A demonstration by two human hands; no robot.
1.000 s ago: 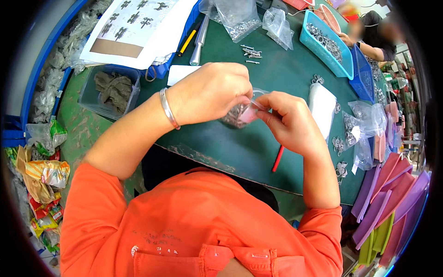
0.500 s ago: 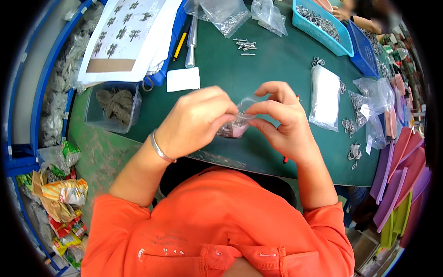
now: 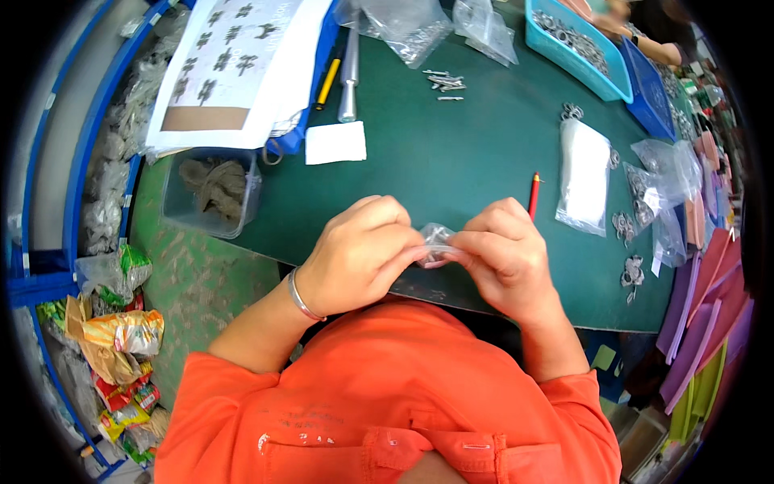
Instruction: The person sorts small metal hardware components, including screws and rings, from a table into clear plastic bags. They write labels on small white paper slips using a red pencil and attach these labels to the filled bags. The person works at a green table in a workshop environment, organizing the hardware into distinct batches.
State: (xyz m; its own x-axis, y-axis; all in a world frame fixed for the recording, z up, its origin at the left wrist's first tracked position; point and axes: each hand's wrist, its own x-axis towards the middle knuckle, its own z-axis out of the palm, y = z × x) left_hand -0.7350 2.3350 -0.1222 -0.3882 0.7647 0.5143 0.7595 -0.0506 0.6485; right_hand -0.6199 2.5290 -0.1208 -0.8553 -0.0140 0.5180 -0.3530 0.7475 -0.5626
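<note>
Pinching one clear bag (image 3: 437, 233) in left hand (image 3: 360, 252) and right hand (image 3: 506, 256), over the table (image 3: 451, 153) at six o'clock. Counting one red pen (image 3: 534, 196) at the bag's two o'clock. Cannot discern partly covered contents (image 3: 434, 259).

At the near edge of the dark green table (image 3: 476, 153), the bare left hand (image 3: 359, 254) and right hand (image 3: 506, 256) pinch a small clear plastic bag (image 3: 436, 234) between them. A slim red pen (image 3: 534, 196) lies partly hidden behind the right hand. A light-blue plastic basket (image 3: 592, 79) of metal pieces stands near the right edge.

Left grip (image 3: 363, 254) and right grip (image 3: 506, 254), both pinched
</note>
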